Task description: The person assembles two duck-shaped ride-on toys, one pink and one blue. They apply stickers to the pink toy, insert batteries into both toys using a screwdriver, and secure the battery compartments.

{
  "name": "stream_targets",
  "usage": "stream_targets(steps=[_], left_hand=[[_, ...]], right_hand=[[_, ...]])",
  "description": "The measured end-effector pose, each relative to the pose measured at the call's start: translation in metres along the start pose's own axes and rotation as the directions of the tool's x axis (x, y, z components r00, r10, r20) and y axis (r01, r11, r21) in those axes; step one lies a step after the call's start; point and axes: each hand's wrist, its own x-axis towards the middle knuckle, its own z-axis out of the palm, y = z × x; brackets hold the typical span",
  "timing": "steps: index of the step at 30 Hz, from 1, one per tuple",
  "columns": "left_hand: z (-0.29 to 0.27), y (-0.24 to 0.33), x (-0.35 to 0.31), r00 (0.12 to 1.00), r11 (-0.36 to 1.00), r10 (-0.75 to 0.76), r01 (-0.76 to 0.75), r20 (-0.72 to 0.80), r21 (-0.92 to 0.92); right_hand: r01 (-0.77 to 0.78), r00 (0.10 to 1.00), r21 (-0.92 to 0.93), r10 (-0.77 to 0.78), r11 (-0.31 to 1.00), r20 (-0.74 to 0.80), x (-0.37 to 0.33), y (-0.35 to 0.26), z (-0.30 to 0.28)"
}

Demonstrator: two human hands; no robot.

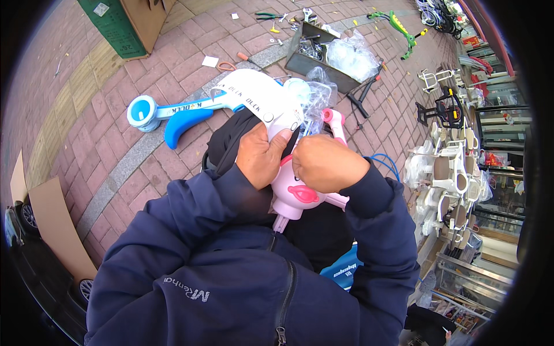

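Observation:
My left hand (258,154) grips the lower end of a white curved plastic part (254,89) with printed lettering, its thumb pressed on the surface. My right hand (328,163) is closed in a fist close beside it; what its fingers hold is hidden. A dark pointed strip (293,140) shows between the two hands. Under the right hand, a pink duck-like head (287,193) with a darker pink beak (304,194) rests in my lap, partly covered. A pink tube-like piece (334,122) sticks out beyond the right hand. Crumpled clear plastic (321,95) lies against the white part.
Left of my knees are a light-blue bar with a round cup end (144,112) and a blue curved piece (186,127). Ahead stands a metal toolbox (317,55) with hardware and a plastic bag. A green carton (118,29) stands far left; white child seats (453,173) are stacked right.

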Motion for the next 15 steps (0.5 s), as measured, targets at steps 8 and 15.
stream_targets(steps=[8, 15], left_hand=[[0.0016, -0.0005, 0.0000, 1.000, 1.000, 0.022, -0.022, -0.013, -0.016], [0.0008, -0.0020, -0.0002, 1.000, 0.998, -0.023, 0.023, -0.006, -0.051]], right_hand=[[-0.143, 0.984, -0.030, 0.146, 0.989, 0.099, 0.0052, -0.0092, -0.0063], [-0.013, 0.999, -0.067, 0.011, 0.998, -0.036, 0.0043, -0.0092, -0.0029]])
